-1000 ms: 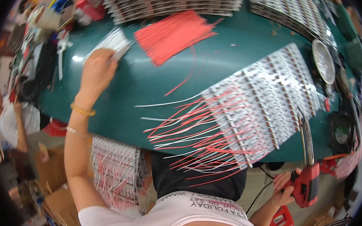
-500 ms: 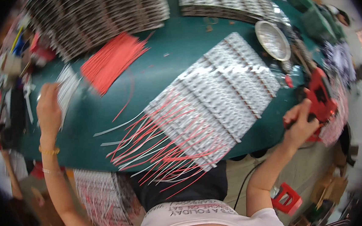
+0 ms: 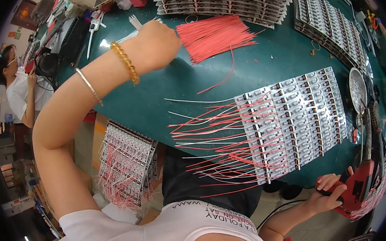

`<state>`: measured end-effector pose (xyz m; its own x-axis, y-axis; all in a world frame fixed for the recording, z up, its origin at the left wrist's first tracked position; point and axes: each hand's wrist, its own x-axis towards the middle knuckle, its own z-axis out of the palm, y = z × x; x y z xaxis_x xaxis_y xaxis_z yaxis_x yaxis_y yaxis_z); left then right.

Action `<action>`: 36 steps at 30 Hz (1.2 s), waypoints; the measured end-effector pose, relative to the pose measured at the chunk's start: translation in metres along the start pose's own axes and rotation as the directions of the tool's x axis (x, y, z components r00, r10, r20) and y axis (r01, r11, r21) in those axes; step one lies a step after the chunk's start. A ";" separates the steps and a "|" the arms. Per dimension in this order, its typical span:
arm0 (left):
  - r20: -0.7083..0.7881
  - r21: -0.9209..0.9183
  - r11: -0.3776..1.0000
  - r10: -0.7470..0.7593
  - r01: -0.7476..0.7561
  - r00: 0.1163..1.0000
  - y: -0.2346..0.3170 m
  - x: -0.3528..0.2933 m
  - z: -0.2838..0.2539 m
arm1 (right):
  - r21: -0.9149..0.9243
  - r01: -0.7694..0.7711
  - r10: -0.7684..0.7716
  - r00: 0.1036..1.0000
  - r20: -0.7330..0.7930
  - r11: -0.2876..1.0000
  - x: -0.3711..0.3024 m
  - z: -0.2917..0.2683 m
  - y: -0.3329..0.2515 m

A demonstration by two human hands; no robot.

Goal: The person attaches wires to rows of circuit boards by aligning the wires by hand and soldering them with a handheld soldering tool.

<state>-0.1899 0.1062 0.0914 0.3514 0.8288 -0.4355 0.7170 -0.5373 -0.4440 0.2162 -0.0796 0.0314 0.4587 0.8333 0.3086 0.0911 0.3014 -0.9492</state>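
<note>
My left hand (image 3: 160, 44) is closed in a fist over the far left of the table, between a bundle of white wires (image 3: 128, 36) and a bundle of red wires (image 3: 216, 36). Its fingertips are hidden, so what it holds cannot be seen. With my right hand (image 3: 328, 196) I grip the handle of a red soldering gun (image 3: 356, 184) at the table's right edge. Between them lies a panel of small silver circuit boards (image 3: 295, 123). Red and white wires (image 3: 211, 126) trail from its left side, some over the table edge.
Stacks of similar panels (image 3: 224, 2) stand at the back, another stack (image 3: 330, 23) at the right. A round metal dish (image 3: 357, 87) sits by the panel's right edge. Wired panels (image 3: 126, 164) hang below the front edge. A person (image 3: 22, 88) is at far left.
The view has swung left, so the panel and wire bundles appear further right. My left hand is now a fist beside the red bundle. My right hand still grips the soldering gun.
</note>
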 end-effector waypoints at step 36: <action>-0.410 -0.910 0.188 -0.297 -0.368 0.862 0.136 0.049 0.005 | -0.174 -0.333 0.363 0.911 0.194 0.927 -0.037 0.066 -0.008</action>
<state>-0.0785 0.0729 0.0060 0.3374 0.9382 0.0775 0.5537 -0.2643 0.7897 0.1397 -0.0820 0.0313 0.2796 0.9587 -0.0517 0.0853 -0.0784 -0.9933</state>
